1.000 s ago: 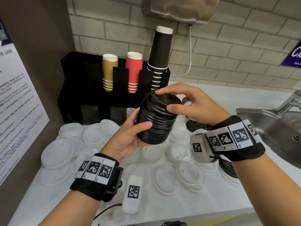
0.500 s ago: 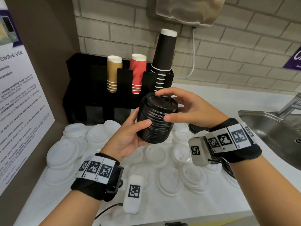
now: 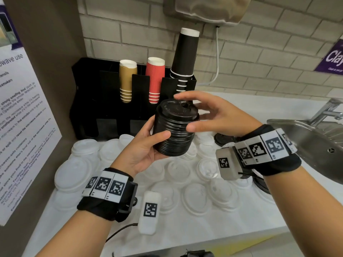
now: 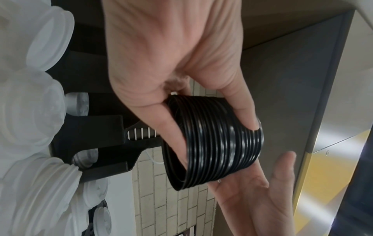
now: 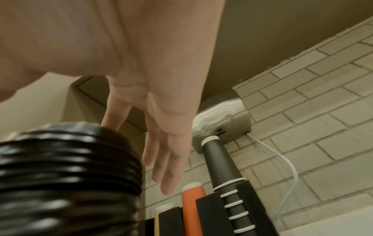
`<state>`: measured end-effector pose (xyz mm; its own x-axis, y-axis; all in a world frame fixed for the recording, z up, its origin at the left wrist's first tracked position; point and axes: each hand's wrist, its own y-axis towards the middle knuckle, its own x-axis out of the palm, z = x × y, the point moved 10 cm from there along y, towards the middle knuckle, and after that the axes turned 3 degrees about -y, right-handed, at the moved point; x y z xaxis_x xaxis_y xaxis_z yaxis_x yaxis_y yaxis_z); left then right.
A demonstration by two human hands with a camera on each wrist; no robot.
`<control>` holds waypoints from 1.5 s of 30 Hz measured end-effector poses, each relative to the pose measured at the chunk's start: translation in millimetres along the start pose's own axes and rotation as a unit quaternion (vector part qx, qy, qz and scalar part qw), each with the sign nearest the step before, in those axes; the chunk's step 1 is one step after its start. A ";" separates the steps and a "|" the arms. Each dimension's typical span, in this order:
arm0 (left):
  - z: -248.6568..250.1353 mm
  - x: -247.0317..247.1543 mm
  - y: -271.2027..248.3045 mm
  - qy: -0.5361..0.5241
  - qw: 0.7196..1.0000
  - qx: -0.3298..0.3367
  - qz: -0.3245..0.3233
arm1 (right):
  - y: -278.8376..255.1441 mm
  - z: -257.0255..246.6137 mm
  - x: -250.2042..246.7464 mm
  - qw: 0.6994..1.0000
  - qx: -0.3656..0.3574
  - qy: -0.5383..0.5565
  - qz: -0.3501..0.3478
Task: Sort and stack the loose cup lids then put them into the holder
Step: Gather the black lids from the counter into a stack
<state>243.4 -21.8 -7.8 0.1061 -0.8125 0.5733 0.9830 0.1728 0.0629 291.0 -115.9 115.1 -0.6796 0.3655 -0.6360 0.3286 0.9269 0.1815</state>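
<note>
Left hand (image 3: 143, 149) curled round tall stack of black ribbed plastic cup lids (image 3: 175, 129), thumb on front, fingers behind; held upright above white counter (image 3: 241, 225), in front of black slotted cup holder (image 3: 89, 101). Right hand (image 3: 213, 115) just beside stack's top, fingers straight and spread, gripped nothing; touching or not, hard to tell. Three cup stacks in holder: gold (image 3: 127, 80), red (image 3: 155, 79), black (image 3: 184, 58). Many loose translucent white lids (image 3: 74, 175) below, exact number unclear.
</note>
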 end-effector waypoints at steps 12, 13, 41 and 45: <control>12.6 -7.5 17.0 -0.012 0.999 0.035 0.024 | -54.4 175.2 -100.4 0.858 0.415 -0.302 -0.001; 14.1 -9.1 18.1 -0.011 0.999 0.041 0.030 | -60.7 189.3 -94.1 0.825 0.444 -0.345 -0.055; 3.3 -6.2 28.4 0.011 0.998 0.039 0.041 | -89.3 195.6 6.3 0.675 0.125 -0.659 -0.308; -0.6 -2.7 28.5 -0.001 0.999 0.027 0.034 | -62.4 163.1 -13.9 0.866 0.162 -0.434 -0.190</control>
<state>271.2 -15.1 -8.0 0.1729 -0.7963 0.5796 0.9638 0.2580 0.0671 386.9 -192.8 -9.7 -0.0767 -0.2927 -0.9531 0.4517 0.8420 -0.2949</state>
